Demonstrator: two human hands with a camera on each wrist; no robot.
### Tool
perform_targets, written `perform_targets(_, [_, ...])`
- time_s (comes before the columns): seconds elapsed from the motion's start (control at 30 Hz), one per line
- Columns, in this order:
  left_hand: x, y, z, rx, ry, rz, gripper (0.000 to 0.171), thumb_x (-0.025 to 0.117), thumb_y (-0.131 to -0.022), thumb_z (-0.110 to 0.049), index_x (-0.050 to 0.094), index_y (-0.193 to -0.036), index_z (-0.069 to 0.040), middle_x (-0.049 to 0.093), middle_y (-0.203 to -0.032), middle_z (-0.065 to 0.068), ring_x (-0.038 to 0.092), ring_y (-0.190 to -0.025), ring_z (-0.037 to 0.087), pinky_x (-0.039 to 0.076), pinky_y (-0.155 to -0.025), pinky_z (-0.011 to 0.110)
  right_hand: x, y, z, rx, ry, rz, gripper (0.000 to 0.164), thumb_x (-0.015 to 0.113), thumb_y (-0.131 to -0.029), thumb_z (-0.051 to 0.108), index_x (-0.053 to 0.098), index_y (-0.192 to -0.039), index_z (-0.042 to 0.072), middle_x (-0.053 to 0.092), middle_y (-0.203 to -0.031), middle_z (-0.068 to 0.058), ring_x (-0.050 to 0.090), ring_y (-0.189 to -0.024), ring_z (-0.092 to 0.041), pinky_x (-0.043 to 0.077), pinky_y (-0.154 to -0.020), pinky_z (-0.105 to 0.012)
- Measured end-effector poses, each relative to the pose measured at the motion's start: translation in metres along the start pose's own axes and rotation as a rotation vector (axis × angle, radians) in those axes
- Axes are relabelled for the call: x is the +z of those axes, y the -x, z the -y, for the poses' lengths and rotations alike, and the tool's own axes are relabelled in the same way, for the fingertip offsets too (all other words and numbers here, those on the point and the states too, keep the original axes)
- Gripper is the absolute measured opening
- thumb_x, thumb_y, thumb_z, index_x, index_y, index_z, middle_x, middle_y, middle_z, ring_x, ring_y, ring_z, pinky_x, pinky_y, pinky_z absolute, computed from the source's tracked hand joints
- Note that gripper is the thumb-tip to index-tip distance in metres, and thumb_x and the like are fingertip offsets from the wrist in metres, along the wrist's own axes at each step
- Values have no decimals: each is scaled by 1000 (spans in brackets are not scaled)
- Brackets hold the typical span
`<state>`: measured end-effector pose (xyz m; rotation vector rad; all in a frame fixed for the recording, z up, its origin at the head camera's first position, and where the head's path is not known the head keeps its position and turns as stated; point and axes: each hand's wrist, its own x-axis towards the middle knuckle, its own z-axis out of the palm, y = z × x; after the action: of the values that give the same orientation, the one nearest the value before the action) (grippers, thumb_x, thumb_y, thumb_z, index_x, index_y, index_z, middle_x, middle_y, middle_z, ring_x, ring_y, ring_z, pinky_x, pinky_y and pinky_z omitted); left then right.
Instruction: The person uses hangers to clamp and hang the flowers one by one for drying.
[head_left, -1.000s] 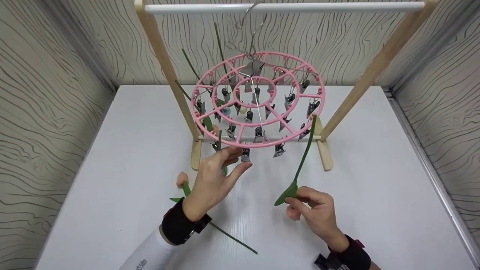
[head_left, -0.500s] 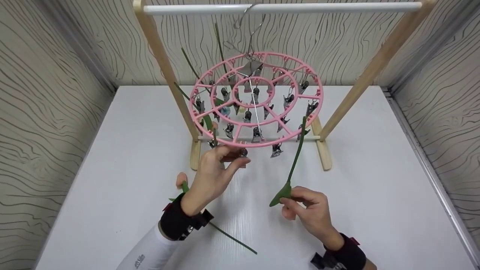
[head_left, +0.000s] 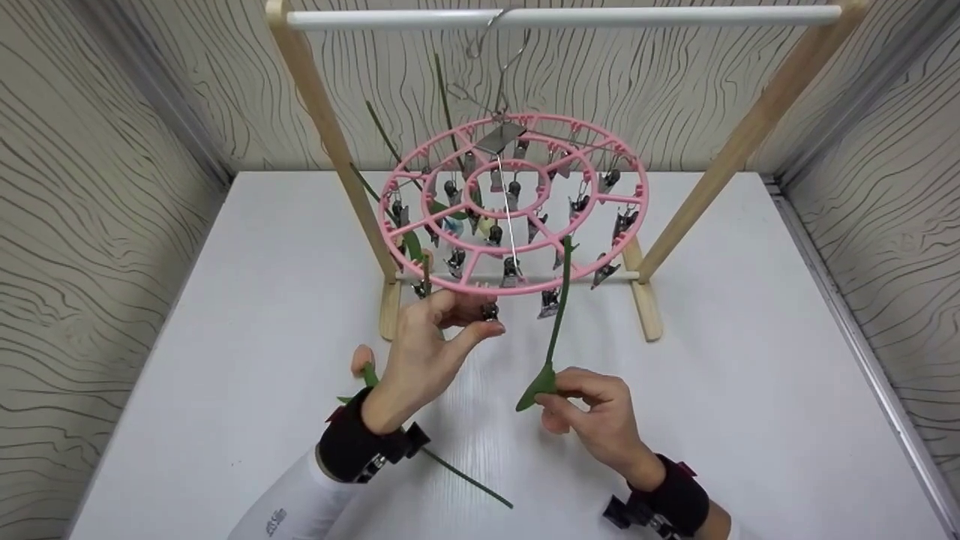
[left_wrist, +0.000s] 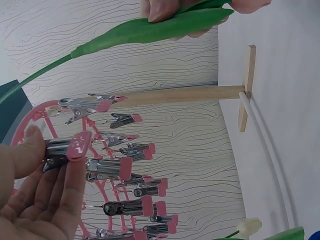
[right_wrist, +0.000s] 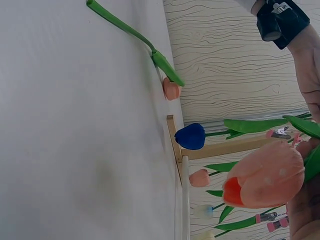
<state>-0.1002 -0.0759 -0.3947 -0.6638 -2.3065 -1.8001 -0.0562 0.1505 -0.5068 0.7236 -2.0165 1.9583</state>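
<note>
My left hand (head_left: 424, 349) pinches a metal clip (left_wrist: 67, 150) with pink tips, hanging at the near edge of a round pink clip hanger (head_left: 643, 187). The thumb is on one end of the clip and the fingers lie along its other side. Just to the right, my right hand (head_left: 600, 409) holds an artificial tulip by its leaf (head_left: 536, 386), upside down. Its green stem (head_left: 559, 322) points up and overlaps the hanger's rim in the head view. The peach blossom (right_wrist: 267, 175) hangs below that hand in the right wrist view.
The hanger hooks over a white rod (head_left: 637, 16) between wooden posts (head_left: 742, 142). Upside-down tulips, one blue (right_wrist: 190, 136) and one peach (right_wrist: 200, 178), hang on its left side with others. Another peach tulip (right_wrist: 171, 89) lies on the white table (head_left: 750, 360), partly under my left forearm.
My right hand has moved left with the tulip, bringing the stem closer to the pinched clip. My left thumb and fingers have closed onto the clip. The hanger has shifted slightly.
</note>
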Motion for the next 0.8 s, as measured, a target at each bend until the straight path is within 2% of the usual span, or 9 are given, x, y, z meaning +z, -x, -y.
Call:
perform_targets(0.13, [1,2,-4,41,-3,3,25,73,-84,-26,69,-102,-10,74,-91,3,70,-82,9,59,-77,24,8,-3,-3,-14,-12,19,22,67,-78,-16,74,-91,1,73,-80,-7,67,-70,-10,58,-65,-21])
perform_targets(0.23, [0,3,-4,44,16,20,25,73,-84,-26,68,-102,-10,75,-91,4,71,-81,10,59,-77,24,12,-5,-6,-37,-15,30,25,67,-77,-17,74,-91,2,74,-83,-7,69,-78,-9,59,-69,-21])
perform_targets(0.57, [-2,2,3,-34,184,65,17,71,-87,-15,67,-98,-3,73,-92,14,72,-78,12,60,-74,30,23,-18,-9,-75,-46,45,22,66,-79,-16,73,-92,0,72,-81,-12,66,-76,-6,58,-68,-22])
perform_targets(0.8, [-2,1,3,-39,153,56,16,72,-85,-16,68,-95,-4,74,-93,12,71,-81,8,59,-80,26,25,-25,-17,-90,-34,40,24,66,-78,-18,73,-93,-1,72,-82,-12,68,-79,-7,59,-71,-22])
